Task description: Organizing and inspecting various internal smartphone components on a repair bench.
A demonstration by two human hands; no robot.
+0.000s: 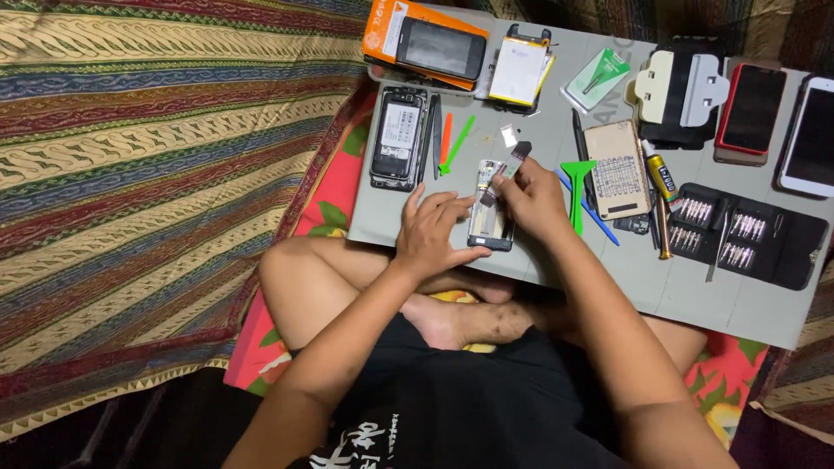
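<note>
An opened phone frame (pixel 488 227) lies upright on the grey mat (pixel 539 260) in front of me. My left hand (pixel 433 231) rests on the mat and steadies the frame's left edge with spread fingers. My right hand (pixel 532 198) pinches a thin dark flex strip (pixel 512 161) that rises from the frame's upper part. A small silvery piece (pixel 508 135) lies just beyond the frame.
On the mat lie a second open phone body (pixel 400 137), orange and green pry sticks (pixel 452 143), a battery (pixel 519 71), a green spudger (pixel 577 187), a glue tube (pixel 660 174), a screwdriver-bit case (pixel 747 234) and two phones (pixel 752 111). Striped cloth covers the left.
</note>
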